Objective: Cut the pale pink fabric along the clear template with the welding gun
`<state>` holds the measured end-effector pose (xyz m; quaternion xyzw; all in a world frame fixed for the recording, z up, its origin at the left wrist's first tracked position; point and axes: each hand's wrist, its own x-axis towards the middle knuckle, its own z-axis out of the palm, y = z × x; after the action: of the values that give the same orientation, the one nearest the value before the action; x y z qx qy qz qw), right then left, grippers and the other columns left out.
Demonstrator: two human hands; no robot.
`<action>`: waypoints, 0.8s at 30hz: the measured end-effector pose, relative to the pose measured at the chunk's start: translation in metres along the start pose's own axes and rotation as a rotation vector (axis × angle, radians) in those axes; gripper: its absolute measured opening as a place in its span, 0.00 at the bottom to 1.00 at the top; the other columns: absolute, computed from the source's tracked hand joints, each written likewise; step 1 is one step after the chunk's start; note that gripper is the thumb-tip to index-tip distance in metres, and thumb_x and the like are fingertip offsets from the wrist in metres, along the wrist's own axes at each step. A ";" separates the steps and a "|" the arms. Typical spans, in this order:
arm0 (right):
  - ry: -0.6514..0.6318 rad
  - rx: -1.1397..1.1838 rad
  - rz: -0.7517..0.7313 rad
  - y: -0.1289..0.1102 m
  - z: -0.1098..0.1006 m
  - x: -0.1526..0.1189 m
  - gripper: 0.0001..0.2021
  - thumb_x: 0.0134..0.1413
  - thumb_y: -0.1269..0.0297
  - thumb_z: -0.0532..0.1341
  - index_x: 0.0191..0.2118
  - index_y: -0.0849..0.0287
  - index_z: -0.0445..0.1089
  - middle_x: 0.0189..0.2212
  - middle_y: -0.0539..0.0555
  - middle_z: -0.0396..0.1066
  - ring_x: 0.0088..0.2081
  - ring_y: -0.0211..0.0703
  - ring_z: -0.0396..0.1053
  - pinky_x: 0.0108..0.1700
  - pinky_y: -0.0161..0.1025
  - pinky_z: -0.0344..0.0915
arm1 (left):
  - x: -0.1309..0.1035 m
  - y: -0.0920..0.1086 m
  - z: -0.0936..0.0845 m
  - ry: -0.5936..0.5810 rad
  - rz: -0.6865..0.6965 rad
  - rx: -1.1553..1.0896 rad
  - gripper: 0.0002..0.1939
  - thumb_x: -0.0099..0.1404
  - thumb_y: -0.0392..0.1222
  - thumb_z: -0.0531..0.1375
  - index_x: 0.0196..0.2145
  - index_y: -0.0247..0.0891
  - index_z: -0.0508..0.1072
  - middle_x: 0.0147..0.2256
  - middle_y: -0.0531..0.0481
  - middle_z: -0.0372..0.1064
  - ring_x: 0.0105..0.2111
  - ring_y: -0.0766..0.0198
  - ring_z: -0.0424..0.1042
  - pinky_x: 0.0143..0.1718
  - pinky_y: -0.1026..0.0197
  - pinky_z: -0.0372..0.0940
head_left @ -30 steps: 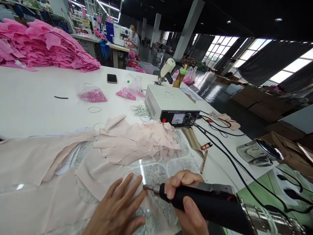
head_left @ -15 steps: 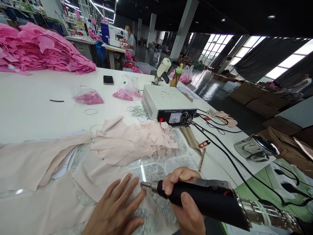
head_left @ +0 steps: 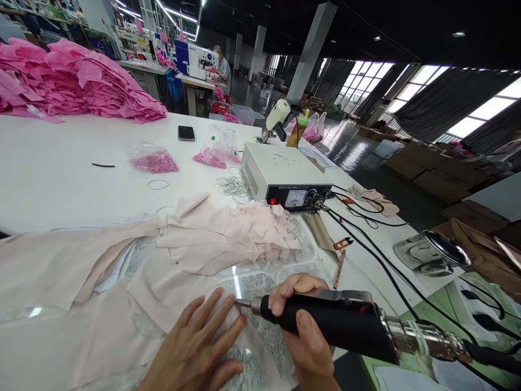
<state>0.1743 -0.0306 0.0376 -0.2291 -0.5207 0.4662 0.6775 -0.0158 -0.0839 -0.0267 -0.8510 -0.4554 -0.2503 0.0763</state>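
On the desk (head_left: 61, 179), head view: left hand (head_left: 191, 347) lies palm down on pale pink cloth (head_left: 175, 290), fingers spread, grasping nothing. Right hand (head_left: 309, 350) is wrapped around a black handheld tool (head_left: 334, 324), thumb on the near side. Tool is tilted slightly, its thin metal tip pointing left, just beside the left fingertips; cannot tell whether the tip touches the cloth. Cloth lies over a clear sheet (head_left: 260, 285) at the near side of the desk.

Beyond the hands: heap of pale pink strips (head_left: 228, 236); behind it, a grey metal box (head_left: 291, 168) with a dial and red switch, black cables plugged into its front. Green rubber bands (head_left: 232, 186) lie left of the box, near two bags of pink bits (head_left: 154, 159) and a phone (head_left: 186, 133). Right of the strips: small snips (head_left: 344, 244), a pencil (head_left: 339, 270), a lidded cup (head_left: 431, 252). Far left, a large pile of bright pink cloth (head_left: 81, 81). Background: a person (head_left: 223, 68) at a sewing machine (head_left: 199, 60).
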 end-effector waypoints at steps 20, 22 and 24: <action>0.162 0.028 -0.027 -0.034 -0.009 -0.004 0.06 0.58 0.59 0.62 0.39 0.54 0.70 0.31 0.49 0.66 0.24 0.36 0.69 0.28 0.39 0.71 | 0.003 -0.005 -0.004 0.015 0.071 0.049 0.19 0.78 0.51 0.49 0.60 0.50 0.70 0.64 0.51 0.63 0.63 0.50 0.62 0.59 0.49 0.57; 0.145 0.019 -0.012 -0.043 -0.016 -0.013 0.06 0.58 0.59 0.62 0.39 0.54 0.70 0.31 0.50 0.66 0.24 0.37 0.68 0.27 0.40 0.71 | 0.004 -0.009 -0.010 0.026 0.096 0.060 0.19 0.79 0.45 0.47 0.62 0.47 0.68 0.64 0.49 0.62 0.63 0.52 0.63 0.58 0.51 0.60; 0.119 0.026 0.005 -0.047 -0.021 -0.023 0.07 0.59 0.58 0.62 0.41 0.54 0.69 0.31 0.50 0.66 0.24 0.37 0.68 0.27 0.41 0.71 | 0.006 -0.016 -0.017 0.041 0.072 0.040 0.20 0.79 0.41 0.46 0.62 0.45 0.67 0.63 0.47 0.64 0.61 0.54 0.65 0.57 0.52 0.62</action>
<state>0.2114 -0.0686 0.0567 -0.2491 -0.4727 0.4602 0.7091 -0.0321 -0.0759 -0.0106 -0.8598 -0.4276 -0.2556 0.1118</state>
